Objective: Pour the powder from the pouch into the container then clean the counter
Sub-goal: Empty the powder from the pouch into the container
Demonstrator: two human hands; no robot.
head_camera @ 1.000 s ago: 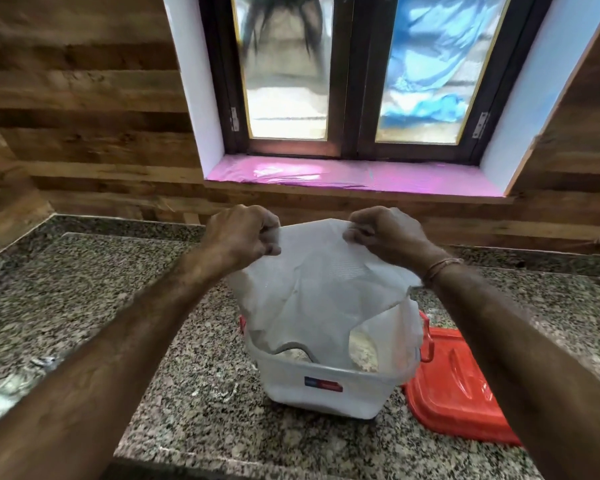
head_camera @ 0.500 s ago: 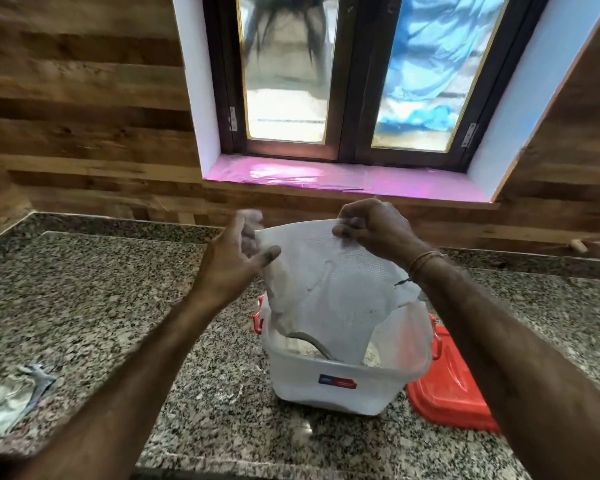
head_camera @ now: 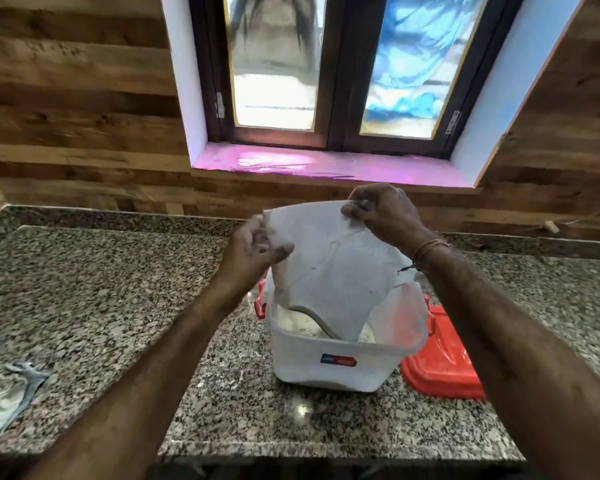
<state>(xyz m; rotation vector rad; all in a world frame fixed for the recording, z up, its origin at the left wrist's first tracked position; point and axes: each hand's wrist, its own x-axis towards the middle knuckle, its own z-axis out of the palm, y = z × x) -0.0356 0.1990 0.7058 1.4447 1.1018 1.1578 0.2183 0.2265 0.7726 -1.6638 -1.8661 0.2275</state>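
Note:
A white pouch [head_camera: 329, 268] hangs mouth-down into a white plastic container [head_camera: 326, 372] with red clips on the granite counter [head_camera: 101, 289]. White powder [head_camera: 300, 328] lies inside the container. My right hand [head_camera: 381, 216] pinches the pouch's upper right corner. My left hand [head_camera: 253, 251] is blurred, with fingers spread against the pouch's left edge and the thumb lying on its front; it does not hold the pouch. A light dusting of powder [head_camera: 236, 379] marks the counter left of the container.
The container's red lid [head_camera: 444, 368] lies flat just right of it. A crumpled grey cloth [head_camera: 4, 400] sits at the counter's left near the front edge. A wood-panelled wall and a window with a pink sill [head_camera: 326, 166] stand behind.
My left hand let go of the pouch's top left corner and now rests spread against its left side. The right hand keeps its grip. The view shifted left, bringing the cloth into sight.

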